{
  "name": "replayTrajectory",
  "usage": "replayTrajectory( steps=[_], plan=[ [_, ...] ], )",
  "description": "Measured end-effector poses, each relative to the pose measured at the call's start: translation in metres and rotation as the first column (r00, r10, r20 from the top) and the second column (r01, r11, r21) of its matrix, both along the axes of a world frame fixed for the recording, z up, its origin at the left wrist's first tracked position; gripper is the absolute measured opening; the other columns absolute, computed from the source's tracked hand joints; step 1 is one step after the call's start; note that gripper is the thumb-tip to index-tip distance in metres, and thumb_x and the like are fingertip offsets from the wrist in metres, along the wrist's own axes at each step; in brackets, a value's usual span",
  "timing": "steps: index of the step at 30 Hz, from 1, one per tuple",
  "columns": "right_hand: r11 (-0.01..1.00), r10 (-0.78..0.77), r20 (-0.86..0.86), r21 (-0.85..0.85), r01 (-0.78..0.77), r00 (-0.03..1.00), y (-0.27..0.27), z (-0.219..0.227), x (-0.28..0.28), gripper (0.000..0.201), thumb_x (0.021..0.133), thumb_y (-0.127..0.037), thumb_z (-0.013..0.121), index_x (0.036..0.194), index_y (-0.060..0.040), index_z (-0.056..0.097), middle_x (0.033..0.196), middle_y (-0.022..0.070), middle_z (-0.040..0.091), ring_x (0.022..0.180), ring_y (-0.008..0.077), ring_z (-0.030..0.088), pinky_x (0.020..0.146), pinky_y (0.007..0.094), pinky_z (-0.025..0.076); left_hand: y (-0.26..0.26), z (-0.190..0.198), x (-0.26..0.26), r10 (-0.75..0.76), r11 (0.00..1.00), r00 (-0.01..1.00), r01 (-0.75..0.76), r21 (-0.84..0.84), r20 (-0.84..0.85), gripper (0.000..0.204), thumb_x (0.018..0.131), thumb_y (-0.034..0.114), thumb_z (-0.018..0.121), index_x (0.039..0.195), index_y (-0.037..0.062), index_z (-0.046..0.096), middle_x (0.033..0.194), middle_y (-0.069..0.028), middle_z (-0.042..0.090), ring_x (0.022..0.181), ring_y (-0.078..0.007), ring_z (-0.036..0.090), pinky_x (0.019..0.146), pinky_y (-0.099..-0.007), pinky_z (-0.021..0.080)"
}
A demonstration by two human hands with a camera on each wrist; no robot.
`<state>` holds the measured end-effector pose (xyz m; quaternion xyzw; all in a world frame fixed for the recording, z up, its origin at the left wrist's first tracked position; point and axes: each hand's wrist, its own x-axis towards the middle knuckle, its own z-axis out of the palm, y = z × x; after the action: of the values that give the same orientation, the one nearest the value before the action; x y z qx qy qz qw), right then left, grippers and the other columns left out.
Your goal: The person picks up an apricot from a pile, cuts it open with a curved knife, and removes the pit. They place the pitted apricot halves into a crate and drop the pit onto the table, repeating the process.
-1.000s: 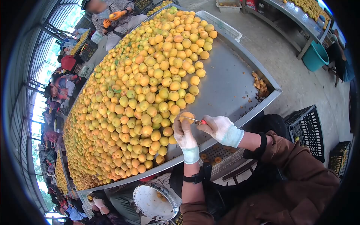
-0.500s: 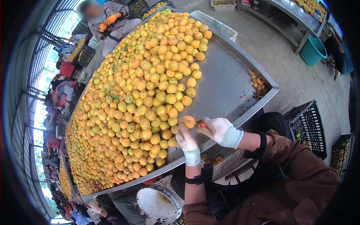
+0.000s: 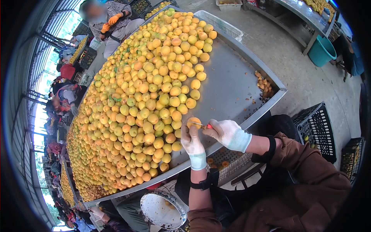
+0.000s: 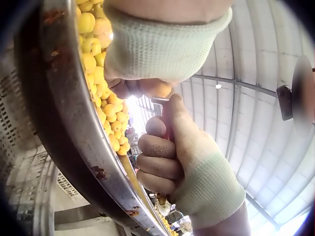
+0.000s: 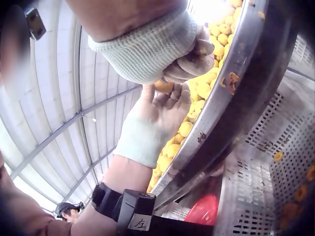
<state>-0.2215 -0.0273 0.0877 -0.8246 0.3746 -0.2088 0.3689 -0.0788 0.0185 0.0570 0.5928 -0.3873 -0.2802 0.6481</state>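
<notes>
My gloved left hand (image 3: 192, 146) holds a single apricot (image 3: 194, 119) between thumb and fingers, just above the near edge of the heap. From the right, my gloved right hand (image 3: 228, 134) grips a thin metal tool by its red handle (image 3: 210, 126). Its shaft lies across the apricot in the head view; I cannot tell how deep it goes. In the left wrist view, the metal part (image 4: 160, 100) meets the apricot (image 4: 158, 89) beside the right thumb. The right wrist view shows the left palm (image 5: 152, 110) under the fruit, partly hidden by my right hand.
A large heap of apricots (image 3: 139, 100) covers most of the metal table (image 3: 228, 77). Brown scraps (image 3: 264, 85) lie in its right corner. Below the edge are a perforated crate (image 3: 235, 168) and a white bucket (image 3: 162, 210). A person in orange gloves (image 3: 110, 23) sits across.
My hands stay together at the apricot, with the tool against it and only small shifts. Across the table, the person's raised orange-gloved hand has come down beside the other. The head view has shifted slightly.
</notes>
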Motion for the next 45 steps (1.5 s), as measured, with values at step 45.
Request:
replayTrajectory(
  steps=[45],
  plan=[
    [0.999, -0.02, -0.015, -0.048, 0.019, 1.0, 0.004, 0.004, -0.001, 0.029, 0.097, -0.037, 0.048, 0.099, -0.0121, 0.062, 0.083, 0.0157, 0.066, 0.078, 0.0377, 0.064, 0.066, 0.0473, 0.05, 0.006, 0.006, -0.004, 0.011, 0.999, 0.999, -0.013, 0.048, 0.044, 0.055, 0.096, 0.042, 0.058, 0.122, -0.0065, 0.054, 0.11, -0.0103, 0.062, 0.1, -0.0177, 0.057, 0.09, -0.0302, 0.046]
  ],
)
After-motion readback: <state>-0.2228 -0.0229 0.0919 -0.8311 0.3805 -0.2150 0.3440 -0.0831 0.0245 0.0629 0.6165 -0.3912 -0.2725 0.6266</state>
